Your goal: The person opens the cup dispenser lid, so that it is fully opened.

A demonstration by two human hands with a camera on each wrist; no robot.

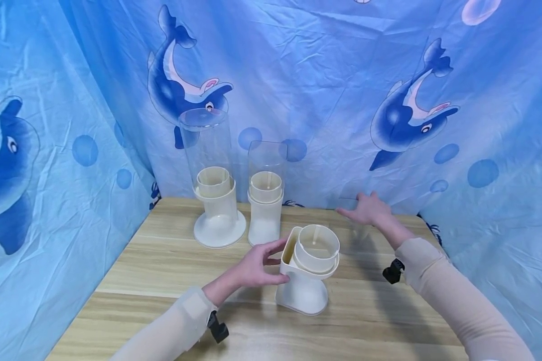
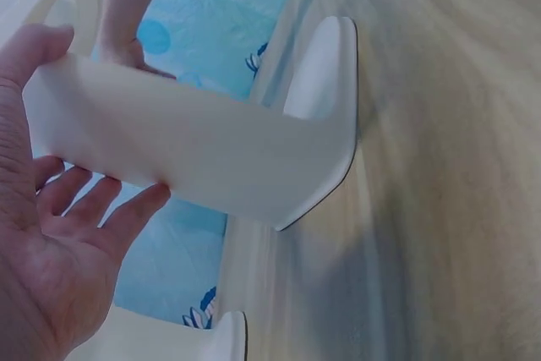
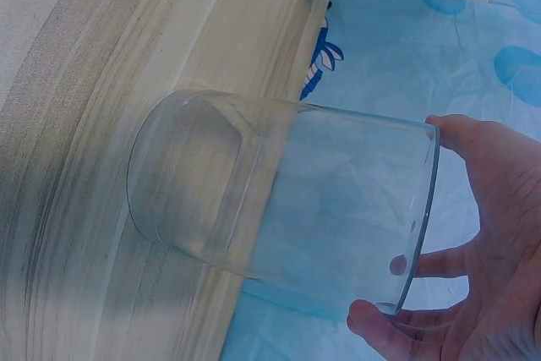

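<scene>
My left hand [image 1: 255, 265] grips the upper side of a white plastic stand [image 1: 303, 293], thumb and fingers on either side of its body. This stand has a flared foot, a D-shaped upper rim and a round cup [image 1: 317, 245] on top; its foot rests on the wooden table. At the back right, my right hand [image 1: 367, 209] holds a clear, open-looking cylinder [image 3: 347, 192] by its upper rim, thumb and fingertips spread around the edge. The cylinder stands upright on the table, apart from the stand, and is barely visible in the head view.
Two more white stands [image 1: 218, 228] [image 1: 265, 225] are at the back left, each with a clear sleeve rising around its cup. A blue dolphin-print curtain [image 1: 307, 90] hangs behind and beside the wooden table [image 1: 162, 281].
</scene>
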